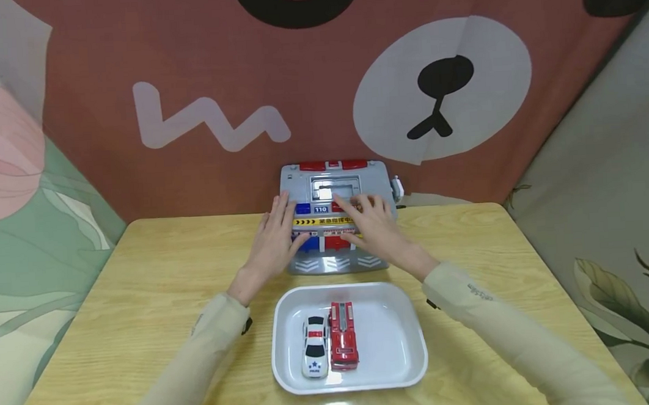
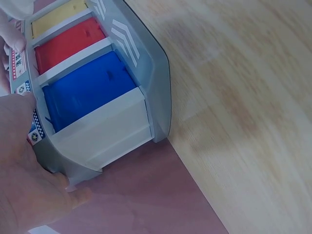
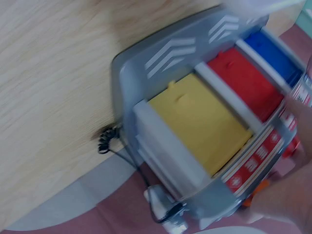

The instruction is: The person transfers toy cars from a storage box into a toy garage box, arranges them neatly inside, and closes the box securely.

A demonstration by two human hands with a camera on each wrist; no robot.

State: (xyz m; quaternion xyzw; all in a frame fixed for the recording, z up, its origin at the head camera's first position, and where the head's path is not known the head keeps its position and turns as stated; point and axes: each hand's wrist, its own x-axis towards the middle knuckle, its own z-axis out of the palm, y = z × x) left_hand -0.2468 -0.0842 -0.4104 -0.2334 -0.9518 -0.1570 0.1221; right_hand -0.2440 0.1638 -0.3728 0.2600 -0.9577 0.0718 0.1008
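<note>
Toy [image 1: 320,232]: grey, on the table [image 1: 168,266], just beyond the tray [image 1: 389,340] and apart from it, close to the red-brown cloth [image 1: 196,62]
Left hand [image 1: 271,236]: beyond the tray, along the toy's left side, touching it; fingers stretched out, thumb spread apart, grip wide
Right hand [image 1: 380,230]: beyond the tray, resting on the toy's right part; fingers spread and slightly bent, grip wide
Doors: 3 in a row on the toy's side toward the tray, the blue door [image 2: 90,90] at left, the red door [image 1: 336,243] in the middle, the yellow door [image 3: 200,122] at right; in the head view the right hand hides most of the yellow 1
Chevrons [image 1: 337,263]: 3 pale sets on the grey front, the part of the toy nearest the tray
110 label [image 1: 320,209]: farther from the tray than the doors, beside a blue block [image 1: 303,208]
Handset [image 1: 398,188]: white, beyond the tray, at the toy's right side; the right wrist view shows its black coiled cord [image 3: 108,141]
Police car [image 1: 314,347]: white, in the tray's left half
Fire truck [image 1: 343,336]: red, near the tray's middle, just beside the police car
Sleeves [image 1: 507,321]: pale, 1 on each side of the tray
</note>
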